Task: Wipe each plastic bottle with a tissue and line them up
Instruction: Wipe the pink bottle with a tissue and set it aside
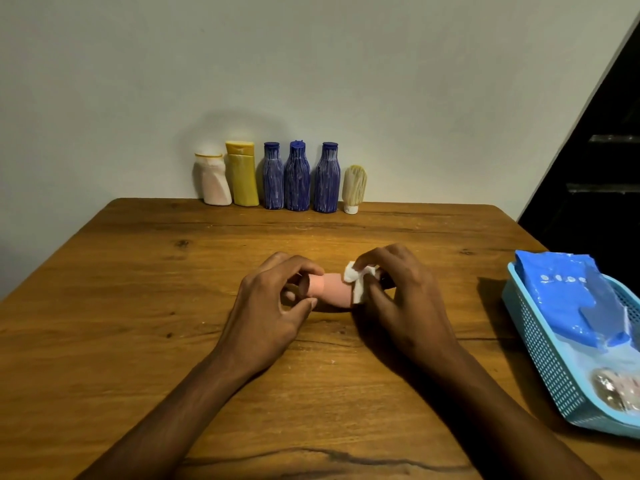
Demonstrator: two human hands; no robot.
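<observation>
Both hands meet at the centre of the frame over a pink bottle (pixel 330 289) lying on its side on the wooden table (pixel 138 306). On the left, the left hand (pixel 273 306) curls its fingers and thumb round the bottle's neck end, pinning it steady. To its right, the right hand (pixel 398 299) pinches a crumpled white tissue (pixel 358 280) against the bottle's body, part of the tissue hanging down the near side.

Wiping looks to be the step in hand (this bottle seems the last one out of line). Along the back edge, against the wall at upper centre, six bottles already stand in a row: a white bottle (pixel 213 180), a yellow bottle (pixel 242 174), three blue bottles (pixel 298 178) and a small cream bottle (pixel 354 188) resting on its cap. At the right edge a blue basket (pixel 540 344) holds a blue tissue pack (pixel 568 296).

Next, I judge, the bottle needs turning under the tissue so every side is covered, then standing upright just beside the cream bottle, without knocking it over.
</observation>
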